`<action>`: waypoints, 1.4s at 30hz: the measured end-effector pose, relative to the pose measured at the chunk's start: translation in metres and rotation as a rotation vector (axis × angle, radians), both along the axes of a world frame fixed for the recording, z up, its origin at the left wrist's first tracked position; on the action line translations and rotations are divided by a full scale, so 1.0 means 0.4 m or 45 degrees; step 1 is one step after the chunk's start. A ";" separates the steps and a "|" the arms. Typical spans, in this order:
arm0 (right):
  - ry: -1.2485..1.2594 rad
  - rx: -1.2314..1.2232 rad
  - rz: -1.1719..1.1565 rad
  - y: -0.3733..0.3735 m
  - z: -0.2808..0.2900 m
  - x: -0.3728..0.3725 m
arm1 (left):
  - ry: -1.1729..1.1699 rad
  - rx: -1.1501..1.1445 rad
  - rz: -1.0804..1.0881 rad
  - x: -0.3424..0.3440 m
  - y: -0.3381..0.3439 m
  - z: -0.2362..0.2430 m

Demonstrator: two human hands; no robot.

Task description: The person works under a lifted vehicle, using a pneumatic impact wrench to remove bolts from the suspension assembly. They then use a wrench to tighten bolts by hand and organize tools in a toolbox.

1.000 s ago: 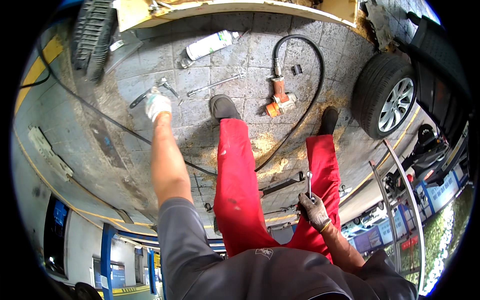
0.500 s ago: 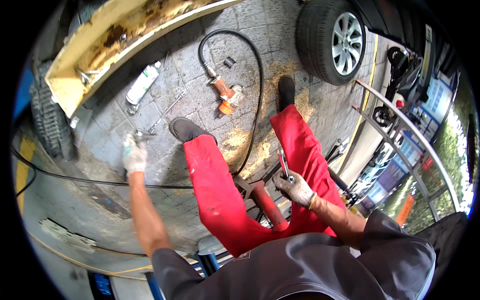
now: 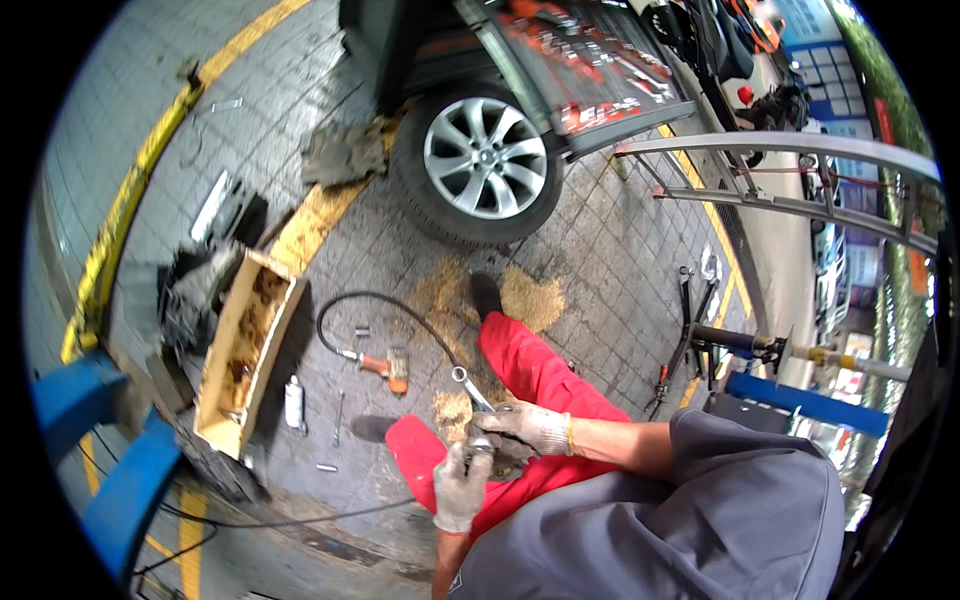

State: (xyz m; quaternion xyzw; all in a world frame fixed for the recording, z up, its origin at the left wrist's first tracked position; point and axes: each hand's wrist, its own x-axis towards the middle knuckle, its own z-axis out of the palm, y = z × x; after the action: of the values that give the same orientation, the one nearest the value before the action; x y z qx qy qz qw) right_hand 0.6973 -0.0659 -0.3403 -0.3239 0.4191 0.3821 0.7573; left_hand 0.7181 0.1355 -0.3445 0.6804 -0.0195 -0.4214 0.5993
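My right hand [image 3: 535, 426], in a dirty work glove, is closed around a ring-ended wrench [image 3: 474, 389]. The wrench's ring end points up and away from me. Close below it, my gloved left hand [image 3: 460, 488] is closed on a small metallic piece [image 3: 481, 441] whose kind I cannot make out. Both hands meet in front of my red trouser legs. Whether the metallic piece touches the wrench is unclear.
An orange impact wrench [image 3: 388, 369] on a black hose [image 3: 350, 296] lies ahead. Leftward are a spray can [image 3: 294, 406], a long thin tool [image 3: 338, 418] and a yellowish trough [image 3: 212, 402]. A wheel [image 3: 485, 160] lies beyond, beside a tool drawer [image 3: 610, 75]. Sawdust [image 3: 532, 302] covers patches.
My left hand has come up from the floor tools on the left to meet my right hand. The right hand still holds the wrench. The view has shifted and shows more floor.
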 end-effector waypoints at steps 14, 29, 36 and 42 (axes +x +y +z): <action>-0.275 0.113 -0.185 -0.525 0.264 0.022 | -0.556 -0.030 -0.292 0.131 -0.538 0.288; -0.414 -0.239 -0.856 -0.822 0.346 -0.030 | 0.473 -0.570 0.452 0.537 -0.795 0.194; -0.457 -0.315 -1.004 -0.889 0.343 -0.021 | 0.210 -0.859 0.905 0.938 -1.119 0.251; -0.532 -0.202 -0.871 -1.048 0.332 0.046 | 0.296 -0.972 1.290 1.202 -1.324 0.179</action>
State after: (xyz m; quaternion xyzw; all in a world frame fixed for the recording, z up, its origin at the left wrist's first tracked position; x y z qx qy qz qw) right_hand 0.7159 -0.4851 -0.2074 -0.2938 0.3681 0.0005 0.8821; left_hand 1.1989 -0.3942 -0.2729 0.2943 0.2206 -0.1206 0.9221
